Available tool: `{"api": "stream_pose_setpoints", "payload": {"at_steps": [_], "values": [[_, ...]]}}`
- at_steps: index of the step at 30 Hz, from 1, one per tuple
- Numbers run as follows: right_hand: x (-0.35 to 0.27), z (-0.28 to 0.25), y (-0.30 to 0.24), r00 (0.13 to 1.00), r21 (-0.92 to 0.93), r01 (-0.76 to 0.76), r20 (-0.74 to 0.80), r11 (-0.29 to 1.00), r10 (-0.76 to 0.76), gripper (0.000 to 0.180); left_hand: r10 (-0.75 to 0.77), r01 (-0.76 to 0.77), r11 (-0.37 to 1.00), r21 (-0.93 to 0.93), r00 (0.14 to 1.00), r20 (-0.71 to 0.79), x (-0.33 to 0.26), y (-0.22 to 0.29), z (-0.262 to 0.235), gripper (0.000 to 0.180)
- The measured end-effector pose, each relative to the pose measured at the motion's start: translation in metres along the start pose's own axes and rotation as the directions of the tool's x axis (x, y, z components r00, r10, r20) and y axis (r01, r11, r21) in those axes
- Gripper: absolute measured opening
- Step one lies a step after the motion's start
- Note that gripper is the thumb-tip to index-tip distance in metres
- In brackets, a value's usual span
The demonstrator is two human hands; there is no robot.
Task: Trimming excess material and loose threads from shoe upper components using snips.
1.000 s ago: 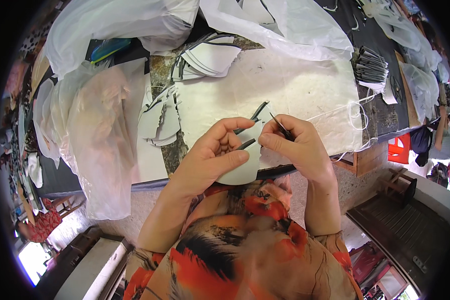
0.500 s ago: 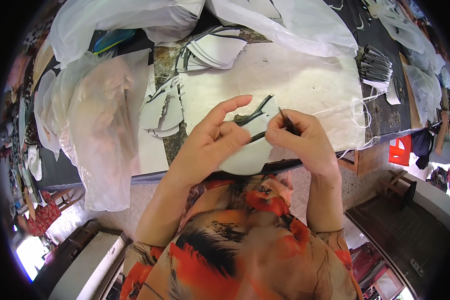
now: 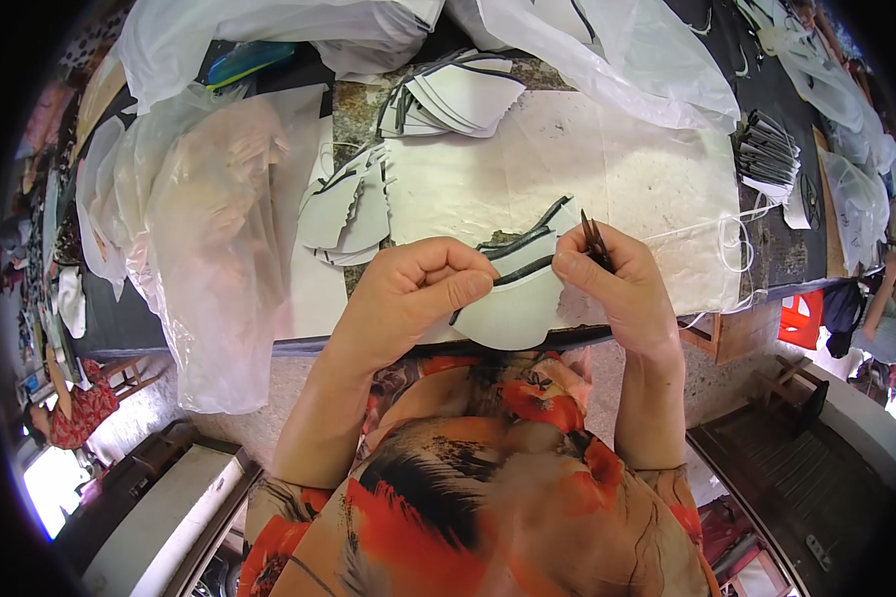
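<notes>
Pinched at its left end by my left hand (image 3: 418, 289), a curved white piece with black edging (image 3: 513, 310) hangs at the table's near edge. My right hand (image 3: 619, 289) keeps dark pointed snips (image 3: 594, 242) in its curled fingers, blades upward. Thumb and forefinger of that hand meet at the piece's right end. Just behind it lies another white piece with a black edge (image 3: 530, 247), partly covered. Farther back, a fanned stack of similar pieces (image 3: 458, 98) rests on the table, and a second stack (image 3: 348, 214) sits left of my left hand.
A white sheet (image 3: 657, 169) covers the table's middle. Clear plastic bags (image 3: 209, 229) drape over the left side, with more plastic (image 3: 617, 60) at the back. White cord (image 3: 735, 244) and a bundle of dark-edged pieces (image 3: 767, 154) lie right. Another person in red (image 3: 82, 413) is far left.
My left hand's raised forefinger has come down into a pinch on the piece's edge. My right hand has shifted slightly right, still with the snips. The whole view has shifted a little.
</notes>
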State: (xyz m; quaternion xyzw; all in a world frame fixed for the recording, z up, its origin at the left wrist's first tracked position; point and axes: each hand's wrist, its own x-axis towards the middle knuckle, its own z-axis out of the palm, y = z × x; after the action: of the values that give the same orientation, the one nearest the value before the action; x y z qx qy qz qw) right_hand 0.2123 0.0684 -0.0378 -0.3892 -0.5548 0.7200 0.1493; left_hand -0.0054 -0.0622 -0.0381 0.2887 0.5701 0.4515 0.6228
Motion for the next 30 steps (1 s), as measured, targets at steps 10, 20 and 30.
{"api": "stream_pose_setpoints", "payload": {"at_steps": [10,20,30], "values": [[0.002,-0.003,-0.002,0.999,-0.064,-0.026,0.028,0.998,0.028,0.015,-0.200,0.182,0.969,0.167,0.975,0.100,0.007,0.025,-0.002,0.013],[-0.007,-0.003,-0.004,0.999,-0.082,-0.046,-0.026,0.996,0.044,0.011,0.011,-0.046,0.964,0.263,0.991,0.135,-0.003,0.026,0.004,0.012],[0.009,-0.004,0.006,0.999,-0.005,-0.011,-0.032,1.000,0.011,0.014,0.252,0.037,0.794,0.607,0.889,-0.383,-0.022,0.042,-0.098,0.038]]}}
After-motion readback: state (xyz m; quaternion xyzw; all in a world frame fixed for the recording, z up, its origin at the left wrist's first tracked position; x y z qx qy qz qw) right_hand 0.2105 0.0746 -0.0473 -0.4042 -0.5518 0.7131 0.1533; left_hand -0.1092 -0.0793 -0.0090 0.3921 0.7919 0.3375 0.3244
